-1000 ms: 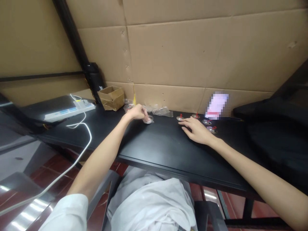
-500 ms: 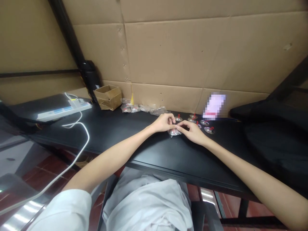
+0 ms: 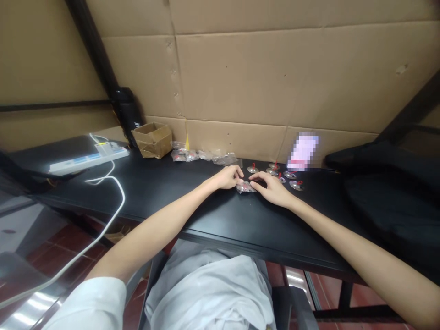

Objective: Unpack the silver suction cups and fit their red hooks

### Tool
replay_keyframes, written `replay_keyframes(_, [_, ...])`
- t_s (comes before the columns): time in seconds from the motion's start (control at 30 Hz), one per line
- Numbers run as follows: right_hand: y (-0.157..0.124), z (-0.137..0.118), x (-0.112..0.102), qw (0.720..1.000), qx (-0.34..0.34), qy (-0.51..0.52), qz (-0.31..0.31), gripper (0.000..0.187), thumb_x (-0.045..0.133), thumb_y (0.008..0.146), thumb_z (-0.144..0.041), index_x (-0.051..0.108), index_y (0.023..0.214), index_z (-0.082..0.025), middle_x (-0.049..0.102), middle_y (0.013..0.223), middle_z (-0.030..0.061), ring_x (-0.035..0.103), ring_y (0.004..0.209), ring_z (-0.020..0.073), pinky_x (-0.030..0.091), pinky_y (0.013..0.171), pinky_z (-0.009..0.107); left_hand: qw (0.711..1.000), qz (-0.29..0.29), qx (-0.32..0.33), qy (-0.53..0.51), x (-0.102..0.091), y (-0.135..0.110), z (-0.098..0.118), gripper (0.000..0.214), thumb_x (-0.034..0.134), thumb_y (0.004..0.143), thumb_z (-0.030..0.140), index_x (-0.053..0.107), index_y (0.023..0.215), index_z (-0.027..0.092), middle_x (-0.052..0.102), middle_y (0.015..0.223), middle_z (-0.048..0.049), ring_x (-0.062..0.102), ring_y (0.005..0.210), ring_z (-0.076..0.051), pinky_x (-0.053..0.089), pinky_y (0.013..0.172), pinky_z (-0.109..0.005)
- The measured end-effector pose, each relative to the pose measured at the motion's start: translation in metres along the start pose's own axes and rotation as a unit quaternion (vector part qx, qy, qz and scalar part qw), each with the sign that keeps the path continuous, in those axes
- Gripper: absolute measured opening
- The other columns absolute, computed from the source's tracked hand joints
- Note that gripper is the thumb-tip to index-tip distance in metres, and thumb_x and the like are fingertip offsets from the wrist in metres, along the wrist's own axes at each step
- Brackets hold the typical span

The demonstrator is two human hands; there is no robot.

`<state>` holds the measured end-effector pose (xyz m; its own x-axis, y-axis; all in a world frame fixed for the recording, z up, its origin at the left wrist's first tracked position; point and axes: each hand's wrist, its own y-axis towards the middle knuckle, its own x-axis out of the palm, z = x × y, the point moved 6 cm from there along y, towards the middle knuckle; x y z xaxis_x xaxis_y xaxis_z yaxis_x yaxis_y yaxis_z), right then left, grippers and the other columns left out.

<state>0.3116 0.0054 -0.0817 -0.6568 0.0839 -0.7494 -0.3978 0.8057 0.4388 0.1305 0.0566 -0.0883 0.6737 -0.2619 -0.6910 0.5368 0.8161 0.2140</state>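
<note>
In the head view, a clear plastic bag [image 3: 245, 187] lies on the black table between my hands. Inside are round metal pieces with red loops, apparently finger cymbals. At the bag's left end is my left hand [image 3: 228, 177], fingers bent, thumb and forefinger apart at its edge. My right hand [image 3: 272, 189] is at the opposite end, its thumb against the plastic and its forefinger a little away from it. Just behind my hands lie several loose finger cymbals, among them one [image 3: 252, 169] at the left and another [image 3: 296, 185] at the right.
Toward the cardboard wall are more bagged cymbals [image 3: 185, 155] and crumpled plastic bags [image 3: 223, 158]. An open cardboard box [image 3: 152, 141], a black bottle [image 3: 128, 114] and a white power strip [image 3: 87, 158] stand left. A blurred-out phone-like screen [image 3: 302, 151] leans behind; black fabric [image 3: 385, 192] lies right.
My fingertips, earlier together over the top of the bag, have parted toward its two ends. More of the bag now shows between them.
</note>
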Motion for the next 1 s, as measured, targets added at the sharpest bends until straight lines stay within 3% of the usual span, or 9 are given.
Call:
replay_keyframes(0.1, [0.001,-0.003,0.001,0.999,-0.022,-0.016,-0.019,0.031,0.052,0.107,-0.045,0.076,0.106,-0.025,0.076,0.117,0.0109,0.069,0.115,0.032,0.05,0.107,0.053,0.997,-0.001,0.072,-0.029,0.004,0.0,0.009,0.025,0.066,0.094,0.016,0.059,0.119,0.019,0.068,0.085,0.0013,0.062,0.074,-0.015,0.048,0.075,-0.028])
replay_keyframes(0.2, [0.002,-0.002,0.001,0.999,-0.023,-0.023,-0.029,0.038,0.045,0.11,-0.047,0.074,0.101,-0.024,0.074,0.112,0.011,0.068,0.109,0.0311,0.05,0.104,0.052,0.984,0.031,0.175,-0.023,0.003,-0.004,0.026,0.021,0.058,0.1,0.02,0.056,0.121,0.02,0.065,0.092,-0.0013,0.061,0.087,-0.018,0.049,0.084,-0.031])
replay_keyframes(0.3, [0.003,-0.004,0.0,0.999,-0.029,-0.025,-0.031,0.041,0.043,0.111,-0.05,0.069,0.091,-0.024,0.073,0.104,0.0093,0.067,0.1,0.029,0.052,0.097,0.047,0.973,0.057,0.222,0.009,0.0,-0.008,0.039,0.02,0.053,0.104,0.022,0.057,0.124,0.021,0.065,0.101,-0.0051,0.06,0.1,-0.021,0.048,0.095,-0.035])
replay_keyframes(0.43, [0.002,-0.01,-0.002,0.998,-0.043,-0.047,-0.018,0.042,0.041,0.112,-0.051,0.059,0.083,-0.026,0.071,0.093,0.007,0.063,0.089,0.0273,0.05,0.09,0.044,0.968,0.06,0.229,0.084,-0.005,-0.012,0.047,0.02,0.051,0.109,0.026,0.065,0.122,0.022,0.068,0.111,-0.0081,0.057,0.111,-0.024,0.044,0.104,-0.039])
replay_keyframes(0.6, [0.003,-0.012,-0.005,0.995,-0.058,-0.078,0.016,0.032,0.045,0.111,-0.046,0.063,0.093,-0.027,0.074,0.103,0.0091,0.064,0.096,0.0303,0.048,0.093,0.047,0.958,0.054,0.228,0.163,-0.009,-0.013,0.052,0.025,0.051,0.111,0.032,0.073,0.108,0.02,0.068,0.112,-0.0098,0.057,0.11,-0.026,0.043,0.103,-0.04])
replay_keyframes(0.83, [0.008,0.013,-0.013,0.994,-0.032,-0.095,0.034,0.03,0.048,0.11,-0.044,0.065,0.093,-0.025,0.075,0.103,0.0106,0.067,0.1,0.0312,0.05,0.096,0.049,0.959,0.083,0.252,0.098,-0.014,-0.014,0.054,0.02,0.054,0.11,0.032,0.068,0.101,0.02,0.063,0.117,-0.0105,0.058,0.112,-0.026,0.046,0.107,-0.042])
replay_keyframes(1.0, [0.01,0.02,-0.02,0.991,-0.031,-0.12,0.048,0.031,0.048,0.109,-0.044,0.064,0.091,-0.025,0.075,0.102,0.0112,0.067,0.099,0.0319,0.049,0.097,0.051,0.978,0.046,0.2,0.023,-0.01,-0.01,0.046,0.032,0.045,0.112,0.041,0.061,0.093,0.021,0.056,0.113,-0.0094,0.056,0.116,-0.024,0.043,0.116,-0.041])
